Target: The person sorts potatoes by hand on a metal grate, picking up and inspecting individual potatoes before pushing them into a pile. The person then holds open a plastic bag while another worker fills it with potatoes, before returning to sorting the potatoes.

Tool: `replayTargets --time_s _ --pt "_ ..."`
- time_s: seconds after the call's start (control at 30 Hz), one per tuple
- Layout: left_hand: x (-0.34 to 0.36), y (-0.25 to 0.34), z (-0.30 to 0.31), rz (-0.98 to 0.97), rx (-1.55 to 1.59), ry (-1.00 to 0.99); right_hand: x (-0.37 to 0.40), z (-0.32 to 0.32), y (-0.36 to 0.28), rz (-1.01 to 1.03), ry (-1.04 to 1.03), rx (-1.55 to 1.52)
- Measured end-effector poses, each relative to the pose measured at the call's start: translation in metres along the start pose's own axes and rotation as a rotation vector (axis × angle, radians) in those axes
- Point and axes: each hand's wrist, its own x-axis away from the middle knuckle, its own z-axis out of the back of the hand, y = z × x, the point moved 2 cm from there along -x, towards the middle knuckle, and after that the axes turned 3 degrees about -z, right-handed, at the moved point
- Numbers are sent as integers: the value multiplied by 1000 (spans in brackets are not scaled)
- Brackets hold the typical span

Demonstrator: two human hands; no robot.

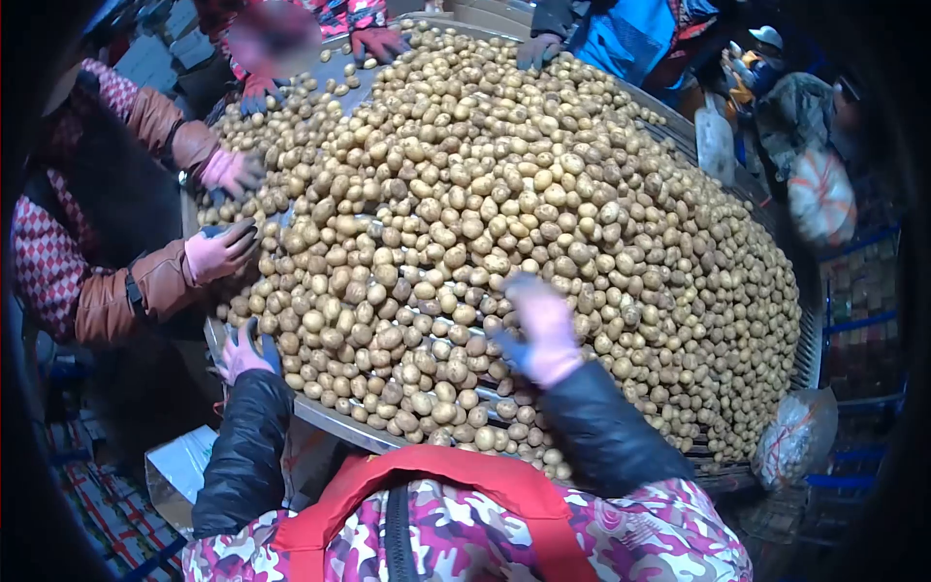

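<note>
A large heap of potatoes (582, 223) covers a slatted metal table (335, 419) in front of me. My left hand (250, 351), in a pink glove with dark fingers, rests at the near left rim against the potatoes. Its thumb and fingers are apart, and I see nothing held in it. Over the middle of the heap, my right hand (543, 330) wears a similar glove and is blurred by motion. Its thumb and fingers look spread, with potatoes close beside and below them. Some bare slats show between the potatoes to its left.
At the left, a person's gloved hands (221, 250) touch the heap. Another person's gloved hands (378, 44) work at the far left edge, and a further gloved hand (539, 50) at the back. Stuffed clear bags (795, 436) hang at the right. Cartons (179, 466) stand below left.
</note>
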Motion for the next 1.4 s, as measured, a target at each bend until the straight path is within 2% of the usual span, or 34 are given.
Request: replayTargets --time_s 0.03,0.13,0.2,0.23,0.33,0.37,0.4,0.47,0.5,0.6,0.67,0.7,0.73,0.83,0.87,0.9,0.93,1.03,1.13,1.17,1.27,1.3,1.33,1.4 --pt "-2 -5 -5 -18 -1 18 16 35 9 -55 84 163" --pt "-6 -12 -15 -20 14 21 82 62 79 -255 146 438" --pt "-5 -11 -13 -30 32 23 78 57 92 -281 7 558" --pt "-4 -10 -12 -17 24 37 64 51 93 -270 16 648" --pt "1 -3 -3 -10 35 24 5 28 109 -301 106 591" --pt "1 -2 0 -12 22 8 -22 24 106 -388 19 681" --pt "1 -3 0 -13 10 -12 -37 12 106 -377 10 671" --pt "0 -5 -4 13 12 -15 -66 -10 108 -335 74 585" --pt "0 -9 -9 5 25 -2 -82 -19 105 -233 186 437" --pt "3 -1 0 17 24 -31 -154 -42 76 -226 213 189" --pt "3 -4 -2 -1 31 -15 -197 -73 89 -344 133 204" --pt "3 -7 -6 1 30 -15 -218 -76 81 -326 191 188" --pt "3 -4 -1 15 32 -50 -244 -77 73 -523 65 175" --pt "4 -2 2 11 57 -6 -285 -95 37 -591 -9 437" --pt "6 -4 1 -50 59 36 -300 -107 42 -542 -8 332" --pt "5 -1 3 -38 44 25 -313 -120 32 -504 57 320" --pt "4 1 3 -23 27 16 -327 -132 27 -481 21 230" --pt "3 -4 -5 -46 52 74 -348 -149 -18 -429 -172 250" --pt "1 -6 -4 -42 43 49 -341 -171 -54 -228 -306 198" --pt "1 -4 -4 -27 45 30 -341 -172 -69 -211 -467 260" --pt "2 -3 -3 -19 63 38 -303 -188 -88 -14 -491 213" --pt "2 -1 -1 7 58 26 -289 -199 -89 34 -377 290" --pt "2 0 0 -11 61 28 -277 -188 -97 -11 -463 190" --pt "0 -2 -2 10 61 9 -241 -175 -112 30 -382 255"
